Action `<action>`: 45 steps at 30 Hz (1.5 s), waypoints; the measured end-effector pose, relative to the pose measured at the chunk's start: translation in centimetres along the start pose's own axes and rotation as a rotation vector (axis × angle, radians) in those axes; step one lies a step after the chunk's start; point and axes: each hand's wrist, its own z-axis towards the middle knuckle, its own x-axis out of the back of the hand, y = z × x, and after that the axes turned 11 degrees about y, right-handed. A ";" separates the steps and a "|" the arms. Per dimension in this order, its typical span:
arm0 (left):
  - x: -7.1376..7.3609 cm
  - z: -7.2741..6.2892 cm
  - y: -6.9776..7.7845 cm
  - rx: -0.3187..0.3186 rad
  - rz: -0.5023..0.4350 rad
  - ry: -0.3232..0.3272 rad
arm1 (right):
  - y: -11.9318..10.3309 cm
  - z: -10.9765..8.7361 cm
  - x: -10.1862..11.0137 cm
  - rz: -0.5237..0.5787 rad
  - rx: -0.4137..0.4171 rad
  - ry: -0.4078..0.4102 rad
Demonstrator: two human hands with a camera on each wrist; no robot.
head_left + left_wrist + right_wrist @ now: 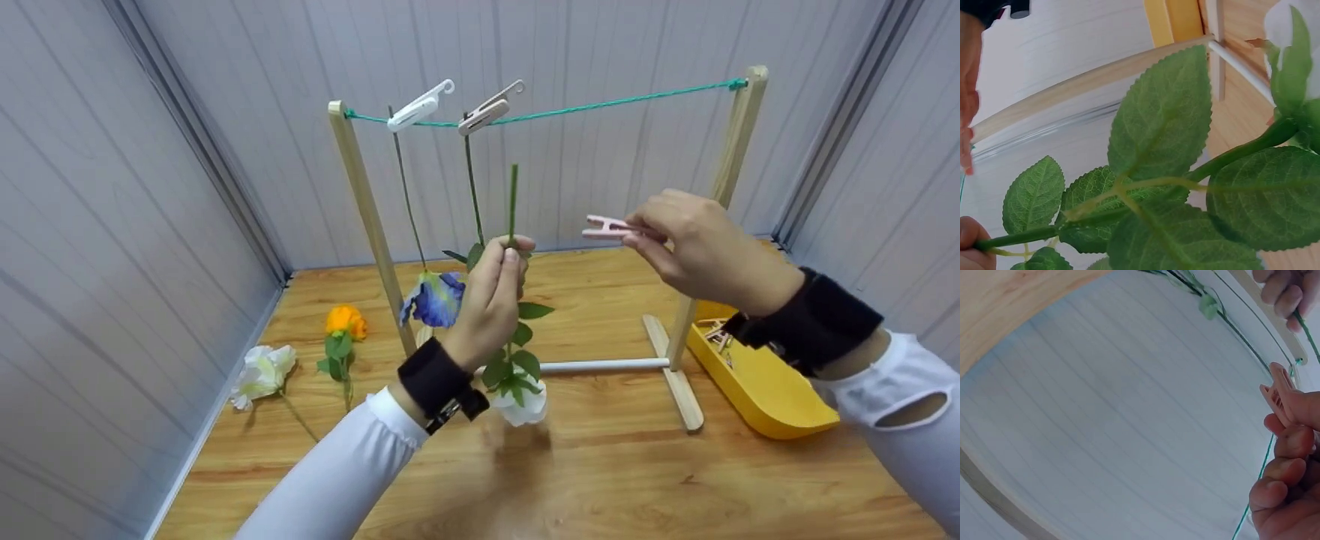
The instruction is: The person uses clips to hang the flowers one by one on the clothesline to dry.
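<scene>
My left hand (487,296) grips the green stem (514,196) of a white rose (523,409) that hangs head down, its cut end pointing up. Toothed green leaves (1162,115) fill the left wrist view. To the right, my right hand (694,244) pinches a pink clothespin (602,228) between thumb and fingers, its tip toward the stem. On the green line (607,103) above, a white clothespin (416,111) and a beige clothespin (486,114) each clip a hanging stem. A purple-blue flower (435,300) hangs from the white one; my left hand partly hides the other flower.
Wooden posts (735,157) hold the line, with a white bar (600,366) low between them. An orange flower (346,322) and a white flower (262,373) lie on the left of the table. At right stands a yellow tray (750,405) with several clothespins (718,335).
</scene>
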 end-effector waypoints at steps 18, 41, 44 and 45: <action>-3.5 6.0 -0.5 0.075 -0.037 -0.006 | 1.0 7.6 1.5 -0.010 -0.076 0.029; -4.4 8.5 -2.5 0.199 -0.055 0.023 | 3.2 14.1 0.6 -0.052 -0.269 -0.150; -4.6 8.6 -2.8 0.207 -0.049 0.027 | 3.4 14.3 0.2 -0.053 -0.294 -0.195; -4.6 8.7 -2.8 0.209 -0.050 0.030 | 3.5 14.4 0.1 -0.051 -0.301 -0.210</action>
